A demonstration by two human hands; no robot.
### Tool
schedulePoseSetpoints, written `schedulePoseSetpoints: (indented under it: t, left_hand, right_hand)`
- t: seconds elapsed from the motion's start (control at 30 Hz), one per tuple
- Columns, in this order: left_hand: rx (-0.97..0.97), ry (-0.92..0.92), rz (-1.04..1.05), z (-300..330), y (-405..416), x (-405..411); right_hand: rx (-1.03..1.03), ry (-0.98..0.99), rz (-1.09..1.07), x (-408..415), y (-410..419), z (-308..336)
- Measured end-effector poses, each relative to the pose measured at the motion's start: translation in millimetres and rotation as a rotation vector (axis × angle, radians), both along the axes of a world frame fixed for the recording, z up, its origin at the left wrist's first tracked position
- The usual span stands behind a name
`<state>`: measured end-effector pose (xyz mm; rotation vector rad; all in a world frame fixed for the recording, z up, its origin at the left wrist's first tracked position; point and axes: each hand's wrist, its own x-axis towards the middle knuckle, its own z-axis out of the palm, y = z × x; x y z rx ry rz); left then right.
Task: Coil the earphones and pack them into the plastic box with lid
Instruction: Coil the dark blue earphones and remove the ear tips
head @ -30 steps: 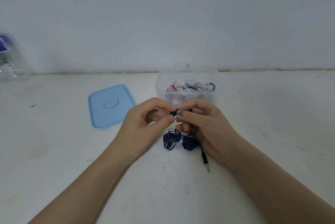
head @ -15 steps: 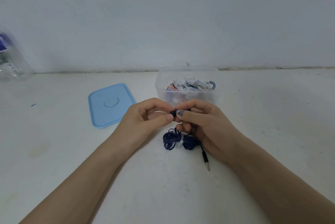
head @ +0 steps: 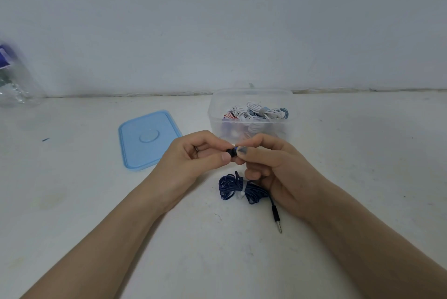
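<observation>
Almost nothing is found changed over the last second: the left hand (head: 193, 161) and the right hand (head: 271, 165) are kept together above the worktop, and only a slight shift of the view is noted. The small black earbud (head: 231, 152) is pinched between the thumb and fingers of both hands, just in front of the clear plastic box (head: 251, 127). Whether a second bud is hidden in the grip cannot be told. The dark blue earphone cable (head: 238, 187) is left in a bundle on the worktop below the hands, bound at its middle by a small pale tie, with the black jack plug (head: 275, 214) trailing toward the viewer. From this it is judged that packing is not yet begun for this pair, and that the bud end is being readied first.

The white, scuffed worktop (head: 84, 202) is backed by a plain pale wall (head: 217, 20). Coiled white and coloured earphones (head: 256, 112) are already held in the box. The light blue rectangular lid (head: 145, 139) is laid flat to the box's left, well apart from it. A blurred clear plastic bottle (head: 14, 81) is seen at the far left edge.
</observation>
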<state>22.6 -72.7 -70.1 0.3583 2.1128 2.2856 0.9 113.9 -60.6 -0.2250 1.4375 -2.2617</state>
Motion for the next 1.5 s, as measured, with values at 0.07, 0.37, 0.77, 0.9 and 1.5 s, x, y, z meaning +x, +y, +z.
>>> schedulePoseSetpoints:
  t: [0.07, 0.37, 0.77, 0.9, 1.5]
  left_hand:
    - [0.016, -0.010, -0.015, 1, -1, 0]
    - [-0.011, 0.027, 0.014, 2, 1, 0]
    - [-0.034, 0.038, 0.034, 0, 1, -2]
    - [-0.043, 0.025, 0.014, -1, 0, -3]
    - [-0.169, 0.146, 0.127, -3, 8, -3]
  right_hand:
    - [0.005, -0.004, 0.002, 1, 0, 1]
    - [-0.050, -0.096, -0.027, 4, -4, 1]
    - [-0.103, -0.139, -0.036, 6, -8, -4]
    - [-0.120, -0.137, -0.043, 7, -9, -5]
    - [-0.165, -0.105, -0.182, 12, -21, -13]
